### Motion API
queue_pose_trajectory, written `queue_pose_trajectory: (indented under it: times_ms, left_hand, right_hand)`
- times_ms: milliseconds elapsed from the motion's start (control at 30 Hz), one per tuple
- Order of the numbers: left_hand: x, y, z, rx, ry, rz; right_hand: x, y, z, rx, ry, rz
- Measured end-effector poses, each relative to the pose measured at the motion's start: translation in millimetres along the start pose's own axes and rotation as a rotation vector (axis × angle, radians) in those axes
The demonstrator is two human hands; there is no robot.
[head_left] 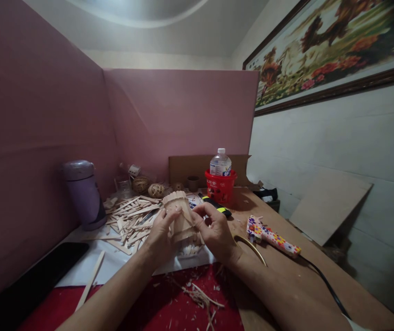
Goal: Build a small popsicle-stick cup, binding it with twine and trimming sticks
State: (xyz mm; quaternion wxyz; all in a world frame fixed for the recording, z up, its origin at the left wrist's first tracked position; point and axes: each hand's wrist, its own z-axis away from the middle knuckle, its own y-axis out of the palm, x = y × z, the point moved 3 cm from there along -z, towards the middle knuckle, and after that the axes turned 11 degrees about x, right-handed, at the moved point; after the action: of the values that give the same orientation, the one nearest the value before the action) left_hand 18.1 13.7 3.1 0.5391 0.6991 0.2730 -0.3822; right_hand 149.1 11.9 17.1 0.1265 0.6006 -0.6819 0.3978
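Between my hands is a tilted, cup-like cylinder (179, 216) covered in pale wooden craft sticks, with an uneven rim at its top and a band of short pieces near its lower end. My left hand (162, 234) is wrapped round its left side, the thumb lying across the front. My right hand (216, 230) is closed in a pinch at the right side, thumb and index finger against the cylinder; whether a small piece sits between those fingertips is hidden. Behind my left hand lies a heap of loose craft sticks (135, 218) on a white sheet (76, 269).
A purple tumbler (84, 195) and a dark phone-like slab (59, 264) are at left. Behind stands a red bucket (219, 187) with a plastic bottle (221, 164). A flower-patterned glue gun (275, 238) with a cord lies right. Scraps litter the red cloth (169, 308).
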Motion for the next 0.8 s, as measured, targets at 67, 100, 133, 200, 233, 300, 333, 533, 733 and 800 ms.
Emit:
queue_pose_trajectory:
  times_ms: [67, 100, 133, 200, 233, 300, 333, 533, 733, 800]
  left_hand:
    - [1.1, 1.2, 0.7, 0.026, -0.040, -0.009]
    - [1.7, 1.8, 1.0, 0.034, -0.060, -0.015]
    - [2.1, 2.2, 1.4, 0.036, -0.074, -0.016]
    - [2.2, 3.1, 2.1, 0.034, -0.083, -0.013]
    - [2.0, 3.6, 2.6, 0.034, -0.081, -0.012]
    - [1.0, 5.2, 3.8, 0.047, -0.077, -0.012]
    - [0.4, 6.2, 4.5, 0.058, -0.081, -0.013]
    - [-2.1, 9.5, 7.1, 0.126, -0.098, 0.022]
    - [-3.8, 5.4, 7.3, 0.040, 0.051, -0.091]
    - [-2.9, 5.8, 6.7, 0.059, 0.065, -0.112]
  right_hand:
    - [3.1, 1.1, 0.8, 0.021, -0.063, 0.044]
    - [4.6, 1.7, 1.2, 0.033, -0.092, 0.068]
    - [5.9, 2.2, 1.7, 0.045, -0.115, 0.089]
    - [6.7, 2.7, 2.4, 0.053, -0.136, 0.117]
    - [6.4, 2.7, 2.7, 0.048, -0.136, 0.123]
    - [5.3, 2.6, 3.3, 0.033, -0.133, 0.122]
    - [4.7, 2.6, 3.6, 0.027, -0.132, 0.118]
    - [3.6, 2.3, 3.9, -0.015, -0.117, 0.123]
    - [1.7, 3.2, 4.8, -0.031, -0.118, 0.142]
    - [0.6, 4.1, 5.8, -0.032, -0.130, 0.154]
